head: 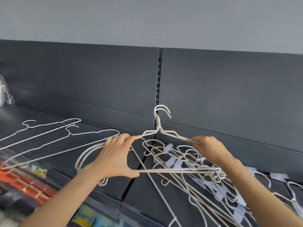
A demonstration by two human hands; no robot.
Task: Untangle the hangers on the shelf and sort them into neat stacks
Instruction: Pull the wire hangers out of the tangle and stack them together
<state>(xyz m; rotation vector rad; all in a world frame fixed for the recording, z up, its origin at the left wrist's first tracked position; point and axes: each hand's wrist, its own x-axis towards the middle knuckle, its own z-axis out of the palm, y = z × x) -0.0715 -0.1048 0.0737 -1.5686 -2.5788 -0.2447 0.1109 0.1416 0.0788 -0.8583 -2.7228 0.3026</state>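
Observation:
Two white wire hangers [159, 126], held together with hooks up, stand above the dark grey shelf [101, 185]. My left hand [114, 156] grips their left shoulder and bottom bar. My right hand [208, 149] pinches their right shoulder. Below and to the right lies a tangled pile of white hangers [193, 174] with pale paper tags. Two thin hangers [54, 136] lie flat on the shelf to the left. More curved white hangers [85, 154] lie partly under my left hand.
A dark back panel with a slotted upright [158, 89] rises behind the shelf. A clear plastic bag [4, 90] sits at the far left. Coloured packaged goods [29, 181] fill the shelf below, front left. More tagged hangers [288, 190] spread to the right edge.

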